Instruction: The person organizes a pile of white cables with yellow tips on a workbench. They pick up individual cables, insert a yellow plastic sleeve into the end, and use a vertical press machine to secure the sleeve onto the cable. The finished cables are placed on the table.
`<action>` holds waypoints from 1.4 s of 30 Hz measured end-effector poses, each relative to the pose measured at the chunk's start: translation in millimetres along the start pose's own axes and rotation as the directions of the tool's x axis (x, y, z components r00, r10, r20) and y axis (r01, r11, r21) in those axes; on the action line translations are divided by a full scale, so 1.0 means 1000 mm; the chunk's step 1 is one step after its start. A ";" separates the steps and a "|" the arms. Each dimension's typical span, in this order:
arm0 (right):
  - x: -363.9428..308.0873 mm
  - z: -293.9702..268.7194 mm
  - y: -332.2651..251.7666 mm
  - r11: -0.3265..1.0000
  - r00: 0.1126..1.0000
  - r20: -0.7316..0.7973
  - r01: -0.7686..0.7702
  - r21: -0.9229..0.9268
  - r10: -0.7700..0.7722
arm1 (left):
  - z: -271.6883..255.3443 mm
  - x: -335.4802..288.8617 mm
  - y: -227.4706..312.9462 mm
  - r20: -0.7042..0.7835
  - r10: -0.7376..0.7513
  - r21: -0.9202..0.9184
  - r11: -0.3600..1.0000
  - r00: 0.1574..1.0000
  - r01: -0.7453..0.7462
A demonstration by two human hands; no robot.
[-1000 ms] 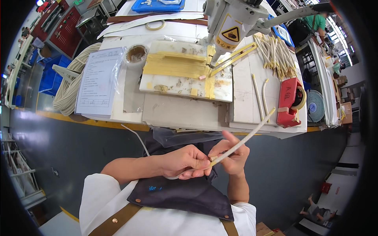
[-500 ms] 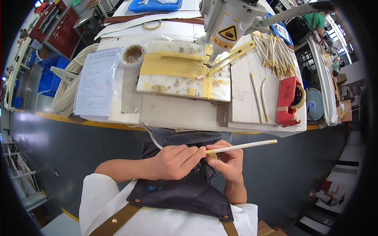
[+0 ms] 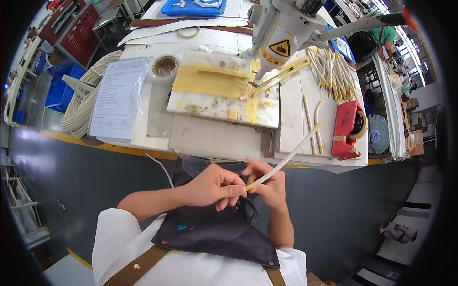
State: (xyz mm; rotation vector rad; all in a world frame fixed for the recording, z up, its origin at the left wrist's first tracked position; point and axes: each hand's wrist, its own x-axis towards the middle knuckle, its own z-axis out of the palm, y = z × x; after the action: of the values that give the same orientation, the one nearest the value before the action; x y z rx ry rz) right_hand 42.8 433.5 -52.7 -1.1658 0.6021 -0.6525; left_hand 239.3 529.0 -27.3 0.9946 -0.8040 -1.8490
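Note:
A short piece of white braided cord (image 3: pixel 291 155) with yellow tape on both ends rises from my hands to the upper right, slightly bent. My left hand (image 3: pixel 212 188) pinches its lower taped end. My right hand (image 3: pixel 267 183) holds the cord just above that end between thumb and fingers, some fingertips hidden behind it. Both hands are in front of the table edge, above my dark apron (image 3: pixel 214 233). A longer white cord (image 3: pixel 162 167) hangs by my left forearm, its lower part hidden. On the table lie two similar cord pieces (image 3: pixel 309 125) and a pile of several more (image 3: pixel 331 71).
A press-like machine (image 3: pixel 276 43) stands over a yellow-taped white board (image 3: pixel 224 109). A red tape dispenser (image 3: pixel 344 133) sits at the right corner. At left are a papers sleeve (image 3: pixel 119 100), a tape roll (image 3: pixel 164 66) and a coil of white cord (image 3: pixel 81 105).
The cord piece has tilted from nearly level to steeply up and right. My left hand's grip is now a pinch at the taped end, and the longer cord has dropped away to the left.

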 end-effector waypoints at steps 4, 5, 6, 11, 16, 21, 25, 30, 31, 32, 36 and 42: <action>-0.012 -0.005 0.025 0.980 0.994 0.038 0.096 0.173 -0.104 | 0.013 -0.003 -0.007 0.029 0.717 0.874 0.319 0.696 -0.365; -0.011 -0.001 0.025 0.969 0.996 0.027 0.082 0.235 -0.091 | 0.010 0.001 -0.014 0.195 0.796 0.936 0.023 0.573 -0.350; -0.010 0.006 0.021 0.953 0.997 0.013 0.071 0.294 -0.078 | 0.011 0.005 -0.013 0.224 0.812 0.936 -0.024 0.538 -0.352; 0.009 0.004 0.013 0.762 0.943 0.330 -0.236 0.602 0.032 | -0.002 0.004 0.018 -0.079 0.046 0.205 0.978 0.996 -0.029; 0.044 -0.013 -0.007 0.795 0.968 0.217 -0.031 0.605 -0.127 | -0.019 0.006 0.020 -0.116 -0.067 -0.058 0.996 0.991 0.061; 0.097 -0.027 -0.044 0.977 0.965 -0.262 0.032 0.209 0.024 | -0.031 0.004 0.024 -0.446 0.442 0.447 0.864 0.779 -0.234; 0.143 -0.048 -0.046 0.994 0.911 -0.404 0.037 -0.107 -0.077 | -0.057 0.039 0.031 -0.125 0.848 0.940 0.268 0.515 -0.213; 0.188 -0.054 -0.033 0.941 0.857 -0.505 -0.084 -0.328 -0.100 | -0.079 0.068 0.026 -0.128 0.841 0.975 0.203 0.526 -0.086; 0.193 -0.054 -0.033 0.927 0.854 -0.507 -0.087 -0.364 -0.119 | -0.083 0.071 0.025 -0.122 0.844 0.978 0.191 0.523 -0.080; 0.199 -0.053 -0.034 0.912 0.850 -0.509 -0.091 -0.399 -0.138 | -0.086 0.072 0.026 -0.110 0.843 0.985 0.164 0.527 -0.057; 0.215 -0.042 -0.046 0.823 0.836 -0.509 -0.132 -0.552 -0.207 | -0.095 0.080 0.037 -0.056 0.842 0.998 0.067 0.536 0.000; 0.229 -0.052 -0.024 0.367 0.831 -0.307 -0.135 -0.920 -0.464 | -0.105 0.081 0.044 0.008 0.790 0.999 -0.038 0.613 0.037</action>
State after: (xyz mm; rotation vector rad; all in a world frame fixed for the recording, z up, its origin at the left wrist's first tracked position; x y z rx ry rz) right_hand 155.4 226.2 -65.7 -2.1883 1.4817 -0.8563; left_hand 322.7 423.9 -66.6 1.7341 -1.7439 0.0286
